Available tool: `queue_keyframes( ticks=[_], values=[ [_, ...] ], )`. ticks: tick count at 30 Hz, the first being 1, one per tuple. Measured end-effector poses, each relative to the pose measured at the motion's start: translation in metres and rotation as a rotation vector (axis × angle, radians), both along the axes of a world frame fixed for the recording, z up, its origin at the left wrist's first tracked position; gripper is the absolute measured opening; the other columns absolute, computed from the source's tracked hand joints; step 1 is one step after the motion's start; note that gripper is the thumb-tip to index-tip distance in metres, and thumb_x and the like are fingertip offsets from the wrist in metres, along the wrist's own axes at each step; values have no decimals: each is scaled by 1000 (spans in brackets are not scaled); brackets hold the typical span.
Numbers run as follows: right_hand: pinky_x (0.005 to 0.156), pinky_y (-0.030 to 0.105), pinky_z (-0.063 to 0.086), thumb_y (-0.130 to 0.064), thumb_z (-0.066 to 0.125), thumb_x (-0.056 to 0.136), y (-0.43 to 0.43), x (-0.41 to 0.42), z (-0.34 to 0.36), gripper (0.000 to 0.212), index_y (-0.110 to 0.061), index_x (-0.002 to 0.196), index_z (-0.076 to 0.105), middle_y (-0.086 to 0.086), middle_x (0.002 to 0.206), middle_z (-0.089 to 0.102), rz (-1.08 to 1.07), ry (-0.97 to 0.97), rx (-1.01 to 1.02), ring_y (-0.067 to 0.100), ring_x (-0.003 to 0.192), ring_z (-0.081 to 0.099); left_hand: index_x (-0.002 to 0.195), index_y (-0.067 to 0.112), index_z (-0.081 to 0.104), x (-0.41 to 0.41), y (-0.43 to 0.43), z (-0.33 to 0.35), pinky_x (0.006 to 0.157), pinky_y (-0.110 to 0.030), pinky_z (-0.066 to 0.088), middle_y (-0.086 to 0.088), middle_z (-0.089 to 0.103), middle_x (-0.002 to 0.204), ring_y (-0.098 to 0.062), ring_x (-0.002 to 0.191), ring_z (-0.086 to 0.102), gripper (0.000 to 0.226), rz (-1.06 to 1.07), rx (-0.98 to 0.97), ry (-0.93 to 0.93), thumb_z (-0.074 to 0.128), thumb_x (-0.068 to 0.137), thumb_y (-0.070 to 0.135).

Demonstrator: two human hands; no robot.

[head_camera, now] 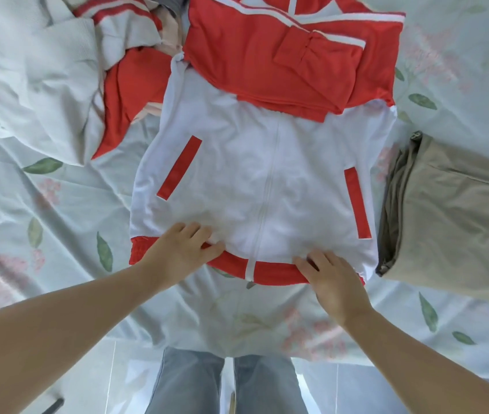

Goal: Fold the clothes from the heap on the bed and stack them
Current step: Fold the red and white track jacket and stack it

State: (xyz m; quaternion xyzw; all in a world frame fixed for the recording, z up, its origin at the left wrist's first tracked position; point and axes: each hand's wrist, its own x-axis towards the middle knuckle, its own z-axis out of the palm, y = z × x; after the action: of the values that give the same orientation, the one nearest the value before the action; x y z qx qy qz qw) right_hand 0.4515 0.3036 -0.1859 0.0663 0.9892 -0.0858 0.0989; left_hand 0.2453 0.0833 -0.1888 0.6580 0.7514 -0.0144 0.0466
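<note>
Flat on the pale floral bed sheet (58, 204): white zip-front jacket with red hem band (255, 180). Left grip (182, 249) and right grip (334, 279) are both narrow, pinching that hem. Risks: an uneven lift would skew the fold, and the folded red sleeves (282, 55) beyond the grips could slide loose. Folded beige trousers (452, 210) lie just right of the right grip.

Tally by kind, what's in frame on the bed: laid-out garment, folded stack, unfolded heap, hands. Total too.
White-and-red jacket, laid flat: 1
Folded beige stack: 1
Unfolded heap: 1 (pieces inside cannot be counted)
Hands at the jacket hem: 2, left hand and right hand
Total: 5
</note>
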Motion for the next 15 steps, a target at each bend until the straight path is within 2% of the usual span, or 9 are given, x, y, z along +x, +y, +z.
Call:
queue_keyframes(
  ticks=[3,4,6,8,9,10,11,12,15],
  values=[
    [54,33,56,13,82,39,1,0,17,46,-7,79,73,6,68,66,-58,-77,-24,27,57,64,68,10,67,-1,1,26,37,-20,41,-3,54,56,-19,39,50,43,116,-149,-15,78,32,-9],
    [58,34,56,14,78,47,2,0,27,41,-7,82,72,7,70,68,-101,-109,-44,30,60,66,63,10,64,-3,1,40,35,-18,37,-1,50,50,-19,34,47,44,164,-167,0,79,27,-10],
    [73,33,52,8,61,73,3,-2,46,36,-11,103,67,6,88,70,-173,-210,-61,31,77,66,58,10,60,-8,5,64,36,-19,34,0,44,41,-18,28,42,43,269,-168,43,78,26,-12],
    [78,30,47,0,46,85,6,-4,64,39,-20,116,59,0,102,68,-256,-235,-54,27,90,63,64,8,61,-13,10,90,39,-23,38,-1,47,43,-21,32,46,34,335,-175,13,80,43,-10],
    [78,30,47,-1,43,87,9,-6,73,39,-21,116,58,-1,101,67,-307,-218,-71,26,91,61,75,7,63,-16,11,98,41,-25,41,-3,53,51,-23,41,53,24,339,-176,-4,78,60,-4],
    [79,31,47,-2,42,88,11,-9,84,37,-21,114,58,-1,99,67,-337,-199,-81,25,90,61,90,8,63,-18,12,106,46,-28,43,-3,58,64,-25,56,59,14,349,-183,-8,69,79,5],
    [79,31,46,-4,41,89,13,-10,93,32,-20,112,57,-1,96,66,-338,-170,-81,24,89,61,103,10,59,-21,13,114,52,-30,44,-4,61,77,-26,70,60,13,357,-220,-18,57,92,16],
    [78,30,44,-6,41,91,15,-12,103,27,-19,110,56,-2,94,64,-321,-154,-71,23,88,60,110,11,56,-22,13,124,56,-31,45,-4,61,84,-27,78,60,21,340,-223,-57,47,98,25],
    [75,31,36,-15,38,95,20,-13,133,16,-17,105,49,-2,95,59,-269,-149,-33,23,91,58,112,16,51,-24,15,155,63,-31,48,-1,61,87,-24,79,62,37,276,-250,-88,32,99,45]
  ],
)
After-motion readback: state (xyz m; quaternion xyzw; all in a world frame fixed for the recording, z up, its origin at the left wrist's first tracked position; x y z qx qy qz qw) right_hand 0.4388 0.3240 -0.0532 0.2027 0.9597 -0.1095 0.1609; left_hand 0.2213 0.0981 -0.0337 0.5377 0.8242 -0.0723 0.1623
